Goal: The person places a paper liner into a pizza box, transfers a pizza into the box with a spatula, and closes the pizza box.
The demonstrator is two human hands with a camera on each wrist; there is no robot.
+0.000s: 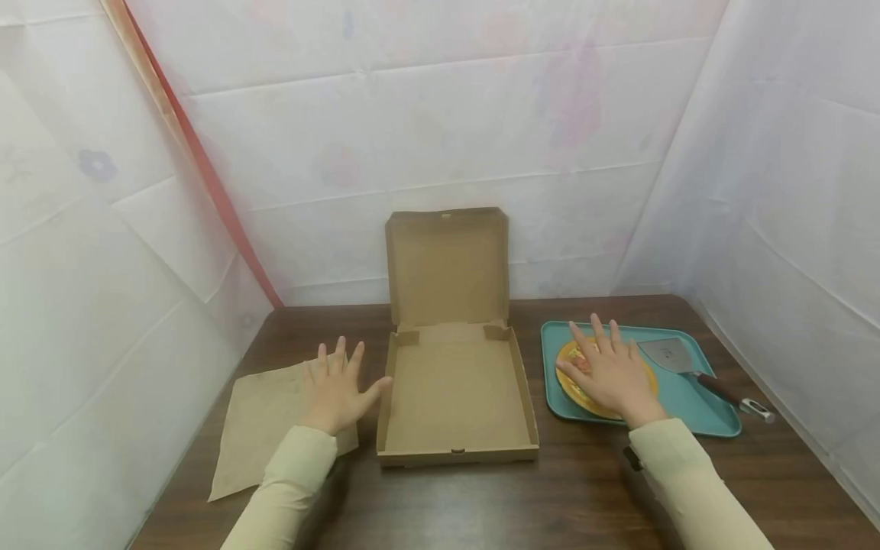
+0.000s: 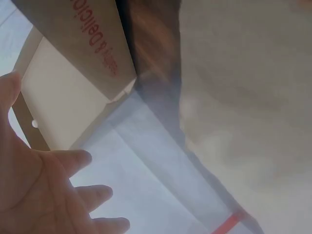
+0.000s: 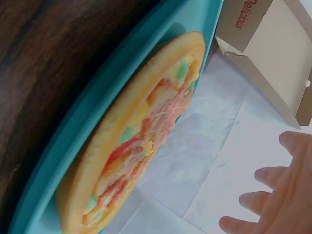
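Observation:
My left hand (image 1: 338, 393), fingers spread, hovers over the right part of a brown paper sheet (image 1: 264, 428), beside the cardboard pizza box (image 1: 454, 389). The box stands in the middle with its lid (image 1: 448, 267) raised and nothing inside. On the right, my right hand (image 1: 614, 374) is held with spread fingers above a pizza (image 3: 141, 141), hiding part of it in the head view. The pizza lies on the left part of a teal tray (image 1: 708, 409). A pizza server (image 1: 668, 354) with a dark handle rests across the tray's right side. Neither hand holds anything.
The dark wooden table (image 1: 454, 512) carries everything. Pale patterned sheets (image 1: 440, 137) hang behind it and along both sides. The server's handle end (image 1: 756, 410) sticks out past the tray's right rim. A red strip (image 1: 206, 160) runs down the left back corner.

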